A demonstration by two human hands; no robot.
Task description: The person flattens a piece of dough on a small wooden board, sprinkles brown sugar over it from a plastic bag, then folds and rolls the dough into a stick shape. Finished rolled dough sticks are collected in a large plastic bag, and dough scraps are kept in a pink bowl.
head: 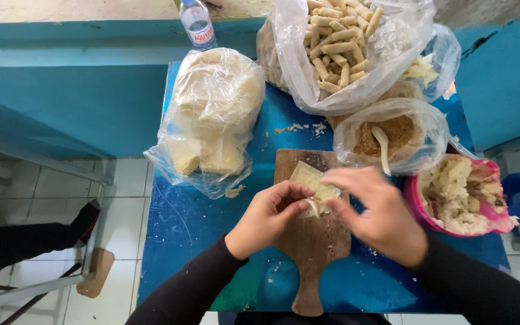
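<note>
A thin pale dough wrapper (311, 180) lies on a brown wooden paddle board (311, 247) at the middle of a blue table (182, 229). My left hand (269, 216) pinches the wrapper's near edge from the left. My right hand (377, 213) presses on the same folded edge from the right with fingertips. Both wear black sleeves. Part of the wrapper is hidden under my fingers.
A plastic bag of pale wrapper sheets (212, 117) sits at left. A big bag of finished rolls (338, 42) stands at the back, a bag of brown crumbs with a spoon (392, 135) beside it, a pink bowl of pale filling (461, 195) at right. A water bottle (198, 23) stands behind.
</note>
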